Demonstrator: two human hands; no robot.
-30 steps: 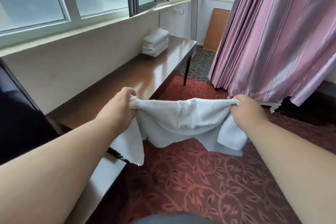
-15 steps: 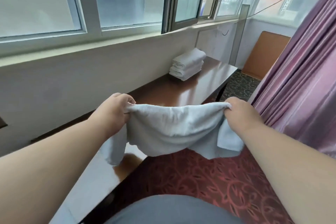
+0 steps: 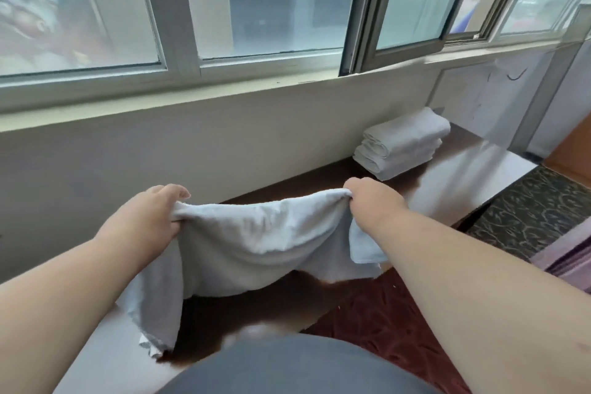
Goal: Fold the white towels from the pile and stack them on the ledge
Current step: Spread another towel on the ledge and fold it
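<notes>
A white towel (image 3: 256, 246) hangs stretched between my two hands over the dark glossy wooden ledge (image 3: 473, 176). My left hand (image 3: 153, 214) grips its upper left corner, and a loose end droops below that hand down to the ledge. My right hand (image 3: 374, 198) pinches the upper right corner, with another flap hanging beneath the wrist. A stack of folded white towels (image 3: 403, 144) sits on the ledge against the wall, beyond my right hand. The pile of unfolded towels is out of view.
A cream wall (image 3: 160, 150) and a row of windows (image 3: 262, 3) run along the ledge's far side. Red patterned carpet (image 3: 383, 313) lies to the right of the ledge, a dark patterned rug (image 3: 531, 211) beyond it. Purple curtain (image 3: 572, 253) edges the right.
I have turned left toward the wall and moved the towel from over the carpet to above the ledge. Both hands keep their hold; the folded stack now sits closer on the right.
</notes>
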